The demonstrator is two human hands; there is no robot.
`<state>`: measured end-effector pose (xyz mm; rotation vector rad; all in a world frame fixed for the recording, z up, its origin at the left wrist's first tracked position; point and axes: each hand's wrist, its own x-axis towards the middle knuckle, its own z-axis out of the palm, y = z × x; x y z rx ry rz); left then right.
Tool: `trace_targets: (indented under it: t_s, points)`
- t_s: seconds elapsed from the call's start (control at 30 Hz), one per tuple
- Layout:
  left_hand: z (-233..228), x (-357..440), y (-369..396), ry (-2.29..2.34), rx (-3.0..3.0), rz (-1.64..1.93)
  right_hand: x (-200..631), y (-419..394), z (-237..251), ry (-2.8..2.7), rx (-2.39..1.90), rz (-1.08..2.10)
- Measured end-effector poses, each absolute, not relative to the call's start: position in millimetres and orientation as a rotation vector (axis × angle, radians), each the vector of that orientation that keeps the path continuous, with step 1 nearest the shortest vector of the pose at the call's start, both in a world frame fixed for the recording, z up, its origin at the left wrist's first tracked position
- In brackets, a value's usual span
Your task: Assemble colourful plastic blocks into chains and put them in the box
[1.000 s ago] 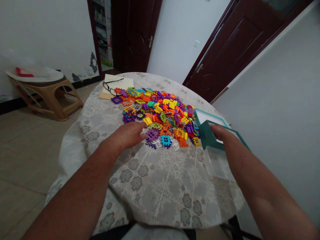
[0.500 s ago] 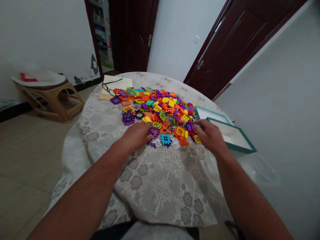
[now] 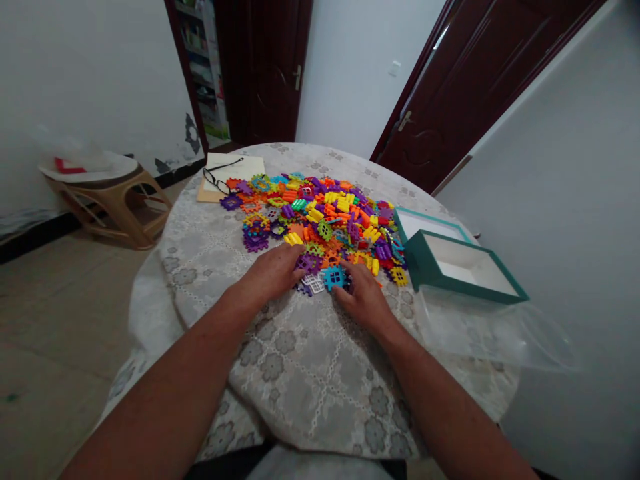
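Observation:
A heap of colourful interlocking plastic building blocks lies on the table, in orange, yellow, purple, green and blue. At its near left edge rests my left hand, thumb and fingers apart beside a purple window-shaped block and just below a yellow block. My right hand is at the near edge of the heap, its thumb and fingers closed on the right side of a blue square block with a window-like grid. White lattice pieces lie between my hands.
A green-rimmed white box stands to the right, its lid behind it and a clear plastic bag in front. Eyeglasses lie on a notepad at the far left. A patterned cloth covers the round table. A stool stands left.
My right hand has moved left from a purple block at the heap's right side to the blue square block. My left hand stays nearly where it was.

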<state>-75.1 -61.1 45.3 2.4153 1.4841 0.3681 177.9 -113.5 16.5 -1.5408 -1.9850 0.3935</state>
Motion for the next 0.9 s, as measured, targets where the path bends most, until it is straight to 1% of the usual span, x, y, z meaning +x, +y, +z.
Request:
trace_targets:
  t_s: [0.17,0.3,0.4,0.5,0.63,0.7,0.8,0.9]
  points:
    - [53,-75,-68,1.511,2.447,0.457,181,-115,15,-1.87,-1.466,0.473]
    - [55,-68,-77,1.285,2.462,0.582,180,-119,19,-1.866,-1.39,0.568]
    - [49,-59,-82,1.163,2.446,0.566,177,-121,20,-1.9,-1.307,0.684]
    - [45,-53,-84,1.155,2.409,0.486,177,-122,18,-1.824,-1.236,0.886]
    - [51,-56,-85,1.139,2.269,0.513,180,-121,18,-1.577,-1.19,1.278]
    - [56,-60,-87,1.117,2.142,0.523,184,-119,19,-1.473,-1.201,1.413]
    - [62,-68,-88,1.058,1.953,0.551,190,-113,20,-1.347,-1.249,1.405]
    - [63,-75,-85,1.115,1.826,0.591,197,-109,24,-1.277,-1.319,1.202]
